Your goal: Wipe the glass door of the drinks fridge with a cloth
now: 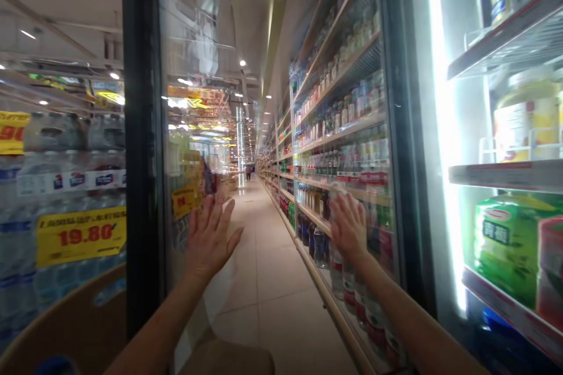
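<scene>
My left hand [211,237] is raised with fingers spread, flat against or just short of an open glass cooler door [185,129] that has a black frame. My right hand [349,225] is also spread flat, against the glass door [365,146] on the right, behind which rows of bottles show. Neither hand holds anything. Which of the two panes each palm actually touches I cannot tell for sure.
An open lit cooler [505,176] with green packs and jars fills the right edge. Stacked water bottles and yellow price signs [81,234] stand at left. A brown cart edge [65,316] sits low left. A long tiled aisle [268,269] runs ahead, with a distant person [248,171].
</scene>
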Motion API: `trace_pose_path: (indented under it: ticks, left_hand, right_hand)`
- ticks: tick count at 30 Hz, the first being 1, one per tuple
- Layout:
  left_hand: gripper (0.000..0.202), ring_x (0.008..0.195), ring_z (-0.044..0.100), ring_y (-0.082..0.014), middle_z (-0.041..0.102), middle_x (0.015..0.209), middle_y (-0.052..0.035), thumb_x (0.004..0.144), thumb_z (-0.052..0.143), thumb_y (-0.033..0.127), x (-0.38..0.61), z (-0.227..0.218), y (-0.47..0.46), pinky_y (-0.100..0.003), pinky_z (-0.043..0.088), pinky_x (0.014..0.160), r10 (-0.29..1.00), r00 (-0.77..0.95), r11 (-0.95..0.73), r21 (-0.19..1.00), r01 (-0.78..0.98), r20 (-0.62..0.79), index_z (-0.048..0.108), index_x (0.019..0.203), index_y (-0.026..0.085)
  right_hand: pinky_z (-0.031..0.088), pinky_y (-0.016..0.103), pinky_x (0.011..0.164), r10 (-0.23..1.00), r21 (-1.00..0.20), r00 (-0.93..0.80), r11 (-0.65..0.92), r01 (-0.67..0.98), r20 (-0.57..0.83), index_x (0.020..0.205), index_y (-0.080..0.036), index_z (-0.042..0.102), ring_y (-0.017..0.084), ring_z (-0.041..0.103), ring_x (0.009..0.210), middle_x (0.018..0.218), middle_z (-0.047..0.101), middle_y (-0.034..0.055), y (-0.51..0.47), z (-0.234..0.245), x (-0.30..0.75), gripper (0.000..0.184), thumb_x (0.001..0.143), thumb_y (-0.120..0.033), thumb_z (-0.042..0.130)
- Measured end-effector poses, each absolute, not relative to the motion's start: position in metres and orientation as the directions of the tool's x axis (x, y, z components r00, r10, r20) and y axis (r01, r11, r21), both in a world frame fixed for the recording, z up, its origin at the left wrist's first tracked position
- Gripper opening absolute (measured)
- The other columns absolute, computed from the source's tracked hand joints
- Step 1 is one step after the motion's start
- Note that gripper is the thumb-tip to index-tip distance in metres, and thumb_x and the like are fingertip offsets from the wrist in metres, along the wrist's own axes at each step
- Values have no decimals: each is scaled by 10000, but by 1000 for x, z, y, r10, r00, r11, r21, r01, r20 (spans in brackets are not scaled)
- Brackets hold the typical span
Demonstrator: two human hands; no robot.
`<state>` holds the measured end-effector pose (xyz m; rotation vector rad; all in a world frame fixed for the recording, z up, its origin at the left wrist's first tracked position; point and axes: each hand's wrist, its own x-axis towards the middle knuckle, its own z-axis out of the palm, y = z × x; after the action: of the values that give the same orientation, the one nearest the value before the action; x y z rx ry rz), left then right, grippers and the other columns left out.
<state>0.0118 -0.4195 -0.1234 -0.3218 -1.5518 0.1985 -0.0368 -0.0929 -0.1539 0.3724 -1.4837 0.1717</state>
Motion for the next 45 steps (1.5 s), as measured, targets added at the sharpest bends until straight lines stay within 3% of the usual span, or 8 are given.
trace_pose_path:
  ticks: [4, 12, 18, 24, 31, 37, 43, 45]
  left_hand:
    - [643, 1400, 190, -256, 316, 1472, -117, 873, 468, 380, 11, -124, -418, -487, 151, 1125, 308, 3, 948, -307, 81, 952, 228, 1443, 206]
    - [633, 1399, 194, -256, 341, 1463, -113, 875, 470, 367, 12, -123, -418, -486, 154, 1123, 300, -24, 949, -297, 103, 953, 234, 1441, 212]
    - [647, 1402, 181, -253, 355, 1451, -135, 874, 492, 359, 11, -125, -415, -487, 155, 1123, 313, 15, 943, -313, 111, 950, 226, 1443, 202]
    - [616, 1390, 226, -245, 368, 1447, -117, 881, 492, 324, 12, -136, -411, -484, 183, 1115, 221, 15, 970, -222, 103, 975, 240, 1437, 239]
    - [629, 1384, 242, -253, 321, 1472, -87, 862, 488, 308, 17, -137, -409, -490, 159, 1125, 198, -10, 969, -194, 151, 980, 240, 1437, 257]
    - [643, 1386, 238, -253, 338, 1465, -102, 849, 496, 293, 17, -138, -411, -486, 182, 1118, 234, 7, 964, -233, 124, 972, 245, 1438, 229]
    - [627, 1392, 218, -251, 335, 1463, -118, 852, 486, 293, 13, -139, -410, -497, 170, 1122, 229, 13, 965, -229, 130, 973, 263, 1432, 211]
    - [636, 1391, 223, -250, 321, 1470, -108, 849, 488, 298, 13, -139, -410, -495, 162, 1125, 220, 8, 965, -219, 145, 975, 254, 1435, 224]
  right_hand:
    - [286, 563, 1042, 361, -318, 106, 902, -291, 927, 1434, -171, 287, 302, 278, 1368, 1445, 369, 165, -64, -147, -48, 562, 883, -259, 353]
    - [150, 473, 1138, -330, 309, 25, 850, -428, 944, 1417, -235, 323, 226, 254, 1387, 1374, 492, 56, -152, -192, -20, 582, 846, -182, 419]
    - [249, 549, 1066, 258, -228, 85, 938, -263, 962, 1465, -201, 184, 290, 218, 1394, 1484, 307, 145, -95, -211, -32, 613, 887, -213, 386]
    - [156, 490, 1136, -336, 291, -14, 833, -471, 942, 1412, -238, 329, 233, 253, 1386, 1375, 491, 55, -158, -241, -10, 584, 839, -168, 414]
    - [281, 599, 1031, 246, -232, 17, 935, -269, 969, 1468, -243, 160, 322, 213, 1393, 1513, 240, 136, -87, -253, -27, 632, 882, -215, 394]
    - [237, 537, 1094, -192, 153, -63, 909, -387, 979, 1462, -294, 172, 276, 248, 1388, 1455, 382, 78, -120, -263, -19, 685, 853, -153, 452]
    - [309, 636, 996, 299, -274, 56, 924, -265, 953, 1468, -236, 158, 349, 248, 1375, 1511, 230, 155, -64, -259, -36, 615, 895, -234, 382]
    - [305, 644, 1000, 280, -258, 37, 922, -288, 959, 1469, -224, 166, 355, 226, 1382, 1516, 215, 152, -79, -269, -31, 625, 886, -218, 390]
